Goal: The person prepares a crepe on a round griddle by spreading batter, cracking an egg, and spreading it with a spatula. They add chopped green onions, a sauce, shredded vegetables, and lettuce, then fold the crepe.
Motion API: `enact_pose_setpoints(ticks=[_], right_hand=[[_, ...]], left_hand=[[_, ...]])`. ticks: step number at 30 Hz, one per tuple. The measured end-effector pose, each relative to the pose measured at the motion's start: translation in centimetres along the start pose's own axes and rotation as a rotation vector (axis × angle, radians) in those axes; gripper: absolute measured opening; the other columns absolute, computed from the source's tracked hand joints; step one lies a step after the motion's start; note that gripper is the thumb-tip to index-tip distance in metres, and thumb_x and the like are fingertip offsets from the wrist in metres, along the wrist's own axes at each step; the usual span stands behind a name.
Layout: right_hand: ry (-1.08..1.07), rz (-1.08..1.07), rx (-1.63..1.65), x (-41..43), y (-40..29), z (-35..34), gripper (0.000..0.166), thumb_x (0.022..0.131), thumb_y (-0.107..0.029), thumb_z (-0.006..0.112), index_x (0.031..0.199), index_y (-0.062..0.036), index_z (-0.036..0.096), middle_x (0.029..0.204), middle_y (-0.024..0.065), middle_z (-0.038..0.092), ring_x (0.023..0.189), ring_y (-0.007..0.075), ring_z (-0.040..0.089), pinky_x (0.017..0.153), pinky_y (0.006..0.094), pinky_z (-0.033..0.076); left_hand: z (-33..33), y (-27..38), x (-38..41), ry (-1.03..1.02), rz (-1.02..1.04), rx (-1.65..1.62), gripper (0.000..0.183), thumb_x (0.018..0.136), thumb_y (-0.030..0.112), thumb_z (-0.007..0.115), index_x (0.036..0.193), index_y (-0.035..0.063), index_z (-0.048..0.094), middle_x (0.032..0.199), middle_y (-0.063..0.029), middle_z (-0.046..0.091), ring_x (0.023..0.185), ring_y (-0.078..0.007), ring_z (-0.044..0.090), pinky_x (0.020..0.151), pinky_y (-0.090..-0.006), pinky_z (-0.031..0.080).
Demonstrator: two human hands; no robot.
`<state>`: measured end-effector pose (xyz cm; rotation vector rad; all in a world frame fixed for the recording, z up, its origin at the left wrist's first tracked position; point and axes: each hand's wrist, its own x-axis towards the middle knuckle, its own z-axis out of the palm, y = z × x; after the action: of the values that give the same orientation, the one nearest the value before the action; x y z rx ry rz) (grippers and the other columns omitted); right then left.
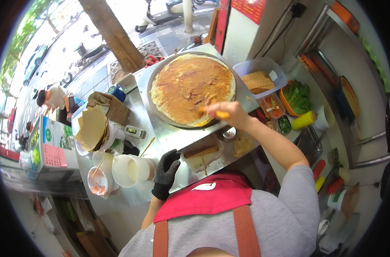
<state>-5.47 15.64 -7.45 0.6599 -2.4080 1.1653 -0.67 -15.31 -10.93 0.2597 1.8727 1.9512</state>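
Observation:
A large round crepe (191, 86) coated with brown sauce lies on a round griddle (153, 106). My right hand (230, 114) grips an orange-handled brush (222, 114) over the crepe's lower right part; its tip is against the sauced surface. My left hand (166, 175), in a black dotted glove, rests near the counter's front edge, fingers loosely curled with nothing visible in them. Just right of it stands a clear plastic container (195, 162) with a wooden tool and a stick in it. A translucent jug (130, 170) of pale batter stands to its left.
Left are an orange-stained tub (100, 183), brown paper bags (92, 128) and a cardboard box (118, 110). At right are a bin of crisp sheets (257, 82), a lettuce basket (297, 96), chopped green onion (284, 124) and a yellow bottle (304, 120). A person (57, 99) sits outside.

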Motion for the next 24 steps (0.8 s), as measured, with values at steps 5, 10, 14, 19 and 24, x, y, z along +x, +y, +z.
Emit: enact_pose_setpoints(ticks=[5, 10, 14, 19, 24], right_hand=[[0.096, 0.103, -0.389, -0.3, 2.1, -0.3, 0.015, 0.077, -0.013, 0.060, 0.092, -0.0153, 0.062, 0.089, 0.0031, 0.065, 0.078, 0.0179, 0.064, 0.068, 0.0267, 0.052], [-0.124, -0.080, -0.307, -2.6, -2.1, 1.5, 0.022, 0.072, -0.011, 0.062, 0.093, -0.0179, 0.063, 0.089, 0.0014, 0.065, 0.081, 0.0175, 0.063, 0.069, 0.0284, 0.052], [0.081, -0.108, -0.300, 0.0, 0.1, 1.1, 0.021, 0.073, -0.008, 0.060, 0.094, -0.0132, 0.062, 0.093, 0.0042, 0.064, 0.080, 0.0192, 0.063, 0.069, 0.0287, 0.052], [0.061, -0.173, -0.227, 3.7, 4.3, 2.0, 0.019, 0.074, -0.008, 0.057, 0.092, -0.0147, 0.061, 0.084, 0.0048, 0.063, 0.075, 0.0240, 0.061, 0.063, 0.0330, 0.049], [-0.379, -0.286, -0.167, 2.2, 2.7, -0.3, 0.022, 0.076, -0.011, 0.058, 0.097, -0.0160, 0.059, 0.087, 0.0071, 0.062, 0.077, 0.0242, 0.061, 0.066, 0.0333, 0.049]], left_hand=[[0.8, 1.2, 1.1, -0.106, 0.015, 0.075, 0.037, 0.082, -0.001, 0.055, 0.117, -0.0001, 0.046, 0.108, -0.0096, 0.056, 0.102, -0.0159, 0.052, 0.089, -0.0273, 0.041], [1.2, 1.6, 1.1, -0.073, 0.014, 0.028, 0.035, 0.081, -0.003, 0.053, 0.116, -0.0004, 0.048, 0.104, -0.0085, 0.057, 0.097, -0.0152, 0.052, 0.086, -0.0261, 0.041], [1.5, 0.7, 0.8, -0.072, 0.017, 0.035, 0.035, 0.082, -0.002, 0.053, 0.116, -0.0007, 0.048, 0.104, -0.0096, 0.057, 0.098, -0.0157, 0.053, 0.087, -0.0266, 0.042], [3.7, 1.8, 0.5, -0.071, 0.050, 0.149, 0.034, 0.082, -0.001, 0.053, 0.116, -0.0009, 0.047, 0.105, -0.0103, 0.057, 0.098, -0.0160, 0.053, 0.087, -0.0271, 0.041], [5.8, 2.2, 0.0, 0.010, 0.091, 0.142, 0.033, 0.082, 0.001, 0.055, 0.115, -0.0007, 0.048, 0.107, -0.0079, 0.057, 0.100, -0.0141, 0.053, 0.089, -0.0262, 0.041]])
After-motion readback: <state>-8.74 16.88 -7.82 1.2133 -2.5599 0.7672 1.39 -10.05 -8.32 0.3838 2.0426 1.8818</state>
